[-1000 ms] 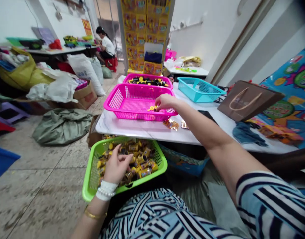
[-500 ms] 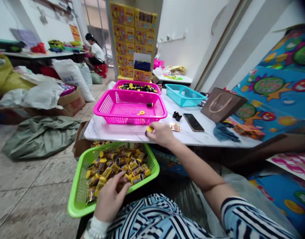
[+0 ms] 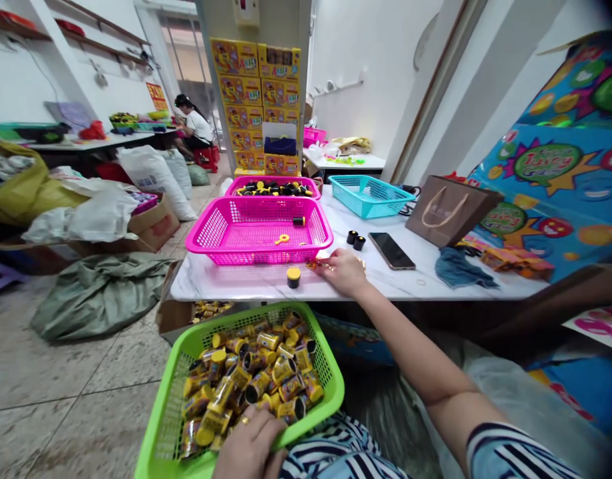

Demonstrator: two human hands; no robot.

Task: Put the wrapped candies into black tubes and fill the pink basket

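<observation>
Orange-gold shiny wrapper point(image 3: 313, 265) meets the right hand point(image 3: 346, 271); lower, the left hand point(image 3: 252, 440) lies over the lime-green plastic basket point(image 3: 332, 362); I can't tell either grip; picking-up seems in hand, wanting a firm pinch.

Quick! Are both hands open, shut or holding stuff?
Left hand: at the green basket's near rim; can't tell if gripping.
Right hand: at a shiny wrapper over the table; can't tell if pinching.
</observation>
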